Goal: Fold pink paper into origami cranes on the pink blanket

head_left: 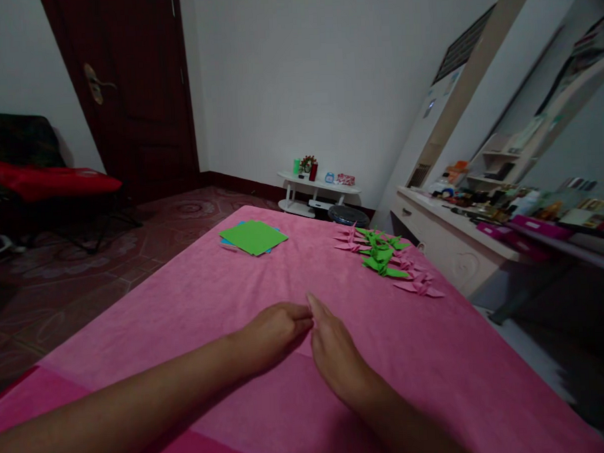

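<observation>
My left hand (278, 329) and my right hand (336, 348) meet fingertip to fingertip low over the pink cloth. Both have closed fingers around a small piece of pink paper (303, 346), which is mostly hidden and blends with the cloth. A stack of square paper (255, 238), green on top with blue edges showing, lies beyond my left hand. Folded green paper cranes (382, 260) and pink paper cranes (419, 285) sit in a group past my right hand.
The pink cloth (185, 312) covers the surface under my hands. On the right stands a dressing table (447, 240) crowded with bottles and boxes. A low white stand (320, 185) is by the far wall, a dark bin (349, 216) near it. A red-draped chair (50, 181) stands left.
</observation>
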Demonstrator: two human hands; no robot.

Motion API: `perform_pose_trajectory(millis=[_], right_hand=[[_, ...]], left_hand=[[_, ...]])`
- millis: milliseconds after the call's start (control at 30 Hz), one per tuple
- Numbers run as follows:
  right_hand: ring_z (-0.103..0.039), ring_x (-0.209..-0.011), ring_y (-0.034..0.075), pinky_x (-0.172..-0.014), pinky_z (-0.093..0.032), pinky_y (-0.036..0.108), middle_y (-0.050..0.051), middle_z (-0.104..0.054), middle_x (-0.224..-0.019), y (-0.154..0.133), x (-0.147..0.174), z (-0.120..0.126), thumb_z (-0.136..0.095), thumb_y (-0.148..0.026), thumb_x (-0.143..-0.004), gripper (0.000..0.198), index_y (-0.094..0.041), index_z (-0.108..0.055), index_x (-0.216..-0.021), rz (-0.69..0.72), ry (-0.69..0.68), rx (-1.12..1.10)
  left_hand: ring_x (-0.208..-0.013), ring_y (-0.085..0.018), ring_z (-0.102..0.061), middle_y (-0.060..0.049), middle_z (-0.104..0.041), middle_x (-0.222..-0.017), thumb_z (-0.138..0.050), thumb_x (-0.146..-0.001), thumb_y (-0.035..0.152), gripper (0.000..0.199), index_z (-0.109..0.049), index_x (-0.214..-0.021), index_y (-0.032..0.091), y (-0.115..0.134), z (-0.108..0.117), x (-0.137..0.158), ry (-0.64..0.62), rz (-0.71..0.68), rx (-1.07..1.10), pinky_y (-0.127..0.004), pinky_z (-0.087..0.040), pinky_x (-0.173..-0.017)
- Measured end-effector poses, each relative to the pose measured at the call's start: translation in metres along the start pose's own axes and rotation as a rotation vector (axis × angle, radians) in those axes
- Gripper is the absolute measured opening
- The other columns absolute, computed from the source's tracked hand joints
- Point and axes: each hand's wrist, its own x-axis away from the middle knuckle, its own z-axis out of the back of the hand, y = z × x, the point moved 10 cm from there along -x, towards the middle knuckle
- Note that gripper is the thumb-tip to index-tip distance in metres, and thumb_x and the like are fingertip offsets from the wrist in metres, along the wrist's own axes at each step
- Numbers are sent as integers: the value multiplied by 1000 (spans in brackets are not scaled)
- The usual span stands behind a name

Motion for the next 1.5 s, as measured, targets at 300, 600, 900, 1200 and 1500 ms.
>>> perform_pose_trajectory(millis=[300,600,900,1200,1500], right_hand=[[-39,-128,24,-106,-33,41,20,-41,-138,0,16,-18,-36,-11,-83,53,-2,-38,-135,-18,-185,25],[-59,-69,15,-60,-39,24,0,-67,-78,45,-22,17,-71,-22,-61,25,-23,-66,-85,-261,-257,152],[-41,-34,7,-37,-31,19,-7,-47,-41,63,-14,-7,-64,-39,-65,28,-18,-46,-62,-512,-166,-792],[-54,-44,10,-42,-42,19,1,-61,-55,39,-9,-21,-72,-43,-63,41,-12,-57,-85,-476,-160,-1099],[-40,-40,5,-36,-30,16,-6,-50,-51,58,-18,40,-72,-36,-69,25,-16,-57,-74,-366,243,-1046]], left_hand=[[-123,-18,-45,-8,-43,-139,-38,-85,8,51,-43,-134,21,-19,-4,30,-98,15,-13,-31,-36,-104],[-110,-18,-56,-4,-62,-119,-44,-76,7,45,-63,-114,23,-70,25,43,99,236,150,-35,-43,-98],[-95,-20,-63,-18,-57,-118,-57,-81,42,68,-31,-138,15,-106,31,46,564,730,1060,-35,-50,-83],[-61,-16,-60,-10,-68,-75,-67,-72,34,31,-67,-83,5,-59,11,29,426,609,1052,-26,-46,-58],[-65,-14,-58,-6,-67,-75,-66,-71,25,18,-68,-80,9,-60,12,35,386,563,973,-24,-44,-59]])
